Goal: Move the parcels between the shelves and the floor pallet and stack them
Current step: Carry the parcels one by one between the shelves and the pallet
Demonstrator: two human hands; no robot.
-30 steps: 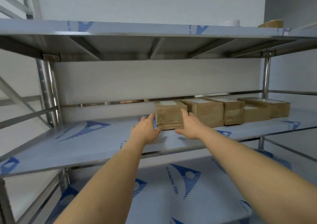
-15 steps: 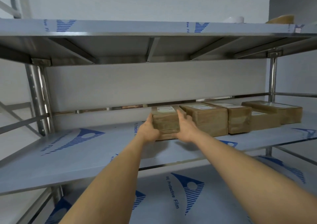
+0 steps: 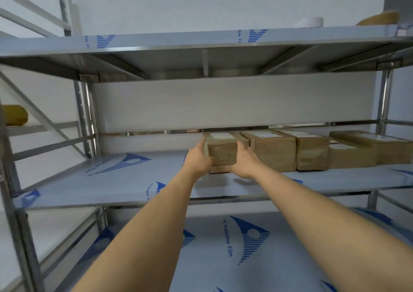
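I had both arms stretched out over the middle shelf (image 3: 125, 186), left hand (image 3: 197, 160) and right hand (image 3: 244, 162) clamped on opposite sides of the end parcel (image 3: 222, 153), palms squeezing it between them, probably because it's too wide for one. It sat leftmost in the parcel row (image 3: 312, 150), seemingly tipped up at the front, beside its neighbour.

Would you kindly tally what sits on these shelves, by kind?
Brown parcels on the middle shelf: 5
White items on the top shelf: 1
Tan items on the top shelf: 1
Total: 7
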